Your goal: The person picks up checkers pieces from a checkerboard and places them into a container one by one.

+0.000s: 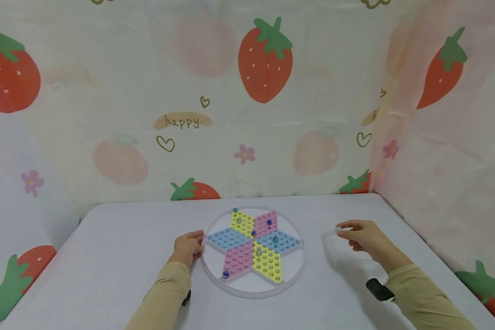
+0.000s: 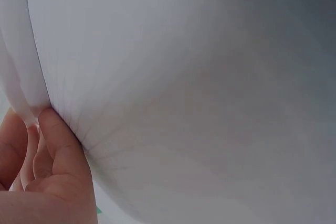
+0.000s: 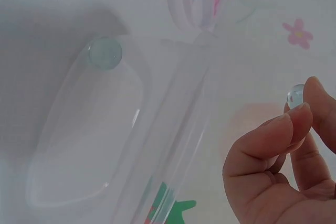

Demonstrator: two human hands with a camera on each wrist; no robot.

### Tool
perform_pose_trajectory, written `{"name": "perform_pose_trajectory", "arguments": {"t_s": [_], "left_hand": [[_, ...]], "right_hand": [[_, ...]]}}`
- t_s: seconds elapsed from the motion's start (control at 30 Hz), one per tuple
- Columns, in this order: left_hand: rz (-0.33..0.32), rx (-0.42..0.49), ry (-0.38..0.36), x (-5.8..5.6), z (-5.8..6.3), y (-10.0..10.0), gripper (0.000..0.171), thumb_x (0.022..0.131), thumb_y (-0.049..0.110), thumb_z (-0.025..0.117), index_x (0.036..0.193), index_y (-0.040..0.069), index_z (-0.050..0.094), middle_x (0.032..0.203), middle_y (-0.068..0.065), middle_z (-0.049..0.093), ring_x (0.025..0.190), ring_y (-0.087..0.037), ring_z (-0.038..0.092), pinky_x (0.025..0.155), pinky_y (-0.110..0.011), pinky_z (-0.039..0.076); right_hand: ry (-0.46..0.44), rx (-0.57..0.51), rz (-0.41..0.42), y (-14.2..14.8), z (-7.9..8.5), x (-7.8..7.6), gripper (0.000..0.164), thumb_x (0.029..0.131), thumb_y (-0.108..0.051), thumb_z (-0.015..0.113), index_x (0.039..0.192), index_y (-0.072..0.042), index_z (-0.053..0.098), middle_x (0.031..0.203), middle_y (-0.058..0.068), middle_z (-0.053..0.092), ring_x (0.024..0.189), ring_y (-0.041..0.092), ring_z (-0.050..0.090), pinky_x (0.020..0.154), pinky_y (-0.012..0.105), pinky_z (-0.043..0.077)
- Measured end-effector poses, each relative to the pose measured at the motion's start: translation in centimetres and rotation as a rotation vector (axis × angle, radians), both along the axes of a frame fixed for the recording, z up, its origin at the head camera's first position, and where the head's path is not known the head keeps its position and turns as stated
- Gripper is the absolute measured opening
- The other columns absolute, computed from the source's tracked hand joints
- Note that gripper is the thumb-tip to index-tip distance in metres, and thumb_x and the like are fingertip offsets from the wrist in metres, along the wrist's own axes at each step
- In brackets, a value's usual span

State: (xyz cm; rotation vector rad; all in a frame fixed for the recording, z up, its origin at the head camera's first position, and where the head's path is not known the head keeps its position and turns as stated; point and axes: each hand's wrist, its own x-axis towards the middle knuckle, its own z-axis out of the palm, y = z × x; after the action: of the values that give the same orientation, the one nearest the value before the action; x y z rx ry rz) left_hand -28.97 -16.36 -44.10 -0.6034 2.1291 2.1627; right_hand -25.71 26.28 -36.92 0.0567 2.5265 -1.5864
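Observation:
A round Chinese checkers board (image 1: 255, 293) with a pink, yellow and blue star lies on the white table. My left hand (image 1: 186, 247) grips the board's left rim, thumb and fingers at its edge. Out to the right and raised above the table, my right hand (image 1: 364, 236) pinches a clear pale-green glass marble (image 3: 295, 95) between thumb and fingertips. Several marbles sit in the board's holes, among them a dark blue marble (image 1: 225, 274) at the lower left point and a blue-green marble (image 1: 235, 210) at the upper left point.
Below the right hand stands a clear plastic tray (image 3: 163, 103), with a pale-green marble (image 3: 105, 53) in its corner. Fabric printed with strawberries (image 1: 265, 64) hangs along the table's back and right sides. A dark wrist device (image 1: 378, 289) sits by the right sleeve.

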Motion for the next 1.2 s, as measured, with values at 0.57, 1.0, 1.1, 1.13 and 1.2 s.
{"name": "perform_pose_trajectory", "arguments": {"t_s": [0.57, 1.0, 1.1, 1.13, 1.2], "left_hand": [[0.011, 0.008, -0.013, 0.0, 0.0, 0.0, 0.055, 0.083, -0.024, 0.048, 0.136, -0.011, 0.048, 0.14, -0.026, 0.045, 0.126, -0.033, 0.047, 0.068, -0.024, 0.044], [0.007, 0.013, -0.005, 0.5, 0.5, 0.3, 0.055, 0.083, -0.024, 0.048, 0.137, -0.011, 0.047, 0.14, -0.027, 0.045, 0.128, -0.036, 0.046, 0.073, -0.026, 0.044], [0.005, 0.013, -0.003, 0.5, 0.7, 0.3, 0.055, 0.084, -0.023, 0.048, 0.137, -0.011, 0.046, 0.14, -0.027, 0.044, 0.129, -0.037, 0.044, 0.077, -0.028, 0.045], [0.005, 0.014, -0.005, 0.4, 0.7, 0.2, 0.055, 0.084, -0.023, 0.048, 0.137, -0.011, 0.046, 0.14, -0.027, 0.044, 0.129, -0.037, 0.044, 0.077, -0.028, 0.044], [0.006, 0.013, -0.009, 0.5, 0.7, 0.2, 0.054, 0.084, -0.023, 0.048, 0.137, -0.011, 0.046, 0.14, -0.027, 0.044, 0.129, -0.036, 0.044, 0.078, -0.029, 0.044]], "right_hand": [[-0.021, -0.04, -0.017, 1.3, -0.2, 0.0, 0.043, 0.093, -0.017, 0.066, 0.126, 0.009, 0.056, 0.085, -0.001, 0.055, 0.069, 0.014, 0.05, 0.062, 0.026, 0.047], [-0.054, -0.026, -0.046, 2.1, -1.2, -0.8, 0.037, 0.091, -0.02, 0.069, 0.12, 0.003, 0.062, 0.091, -0.003, 0.063, 0.08, 0.018, 0.053, 0.068, 0.031, 0.048], [-0.061, -0.023, -0.046, 2.1, -1.3, -1.1, 0.035, 0.092, -0.019, 0.068, 0.119, 0.002, 0.063, 0.091, -0.004, 0.063, 0.081, 0.018, 0.054, 0.069, 0.031, 0.048], [-0.067, -0.024, -0.047, 2.1, -1.4, -1.2, 0.034, 0.092, -0.018, 0.068, 0.119, 0.002, 0.063, 0.091, -0.004, 0.064, 0.082, 0.018, 0.054, 0.069, 0.031, 0.047], [-0.081, -0.027, -0.049, 2.1, -1.6, -1.4, 0.034, 0.091, -0.017, 0.068, 0.119, 0.002, 0.063, 0.09, -0.005, 0.065, 0.082, 0.019, 0.055, 0.069, 0.031, 0.047]]}}
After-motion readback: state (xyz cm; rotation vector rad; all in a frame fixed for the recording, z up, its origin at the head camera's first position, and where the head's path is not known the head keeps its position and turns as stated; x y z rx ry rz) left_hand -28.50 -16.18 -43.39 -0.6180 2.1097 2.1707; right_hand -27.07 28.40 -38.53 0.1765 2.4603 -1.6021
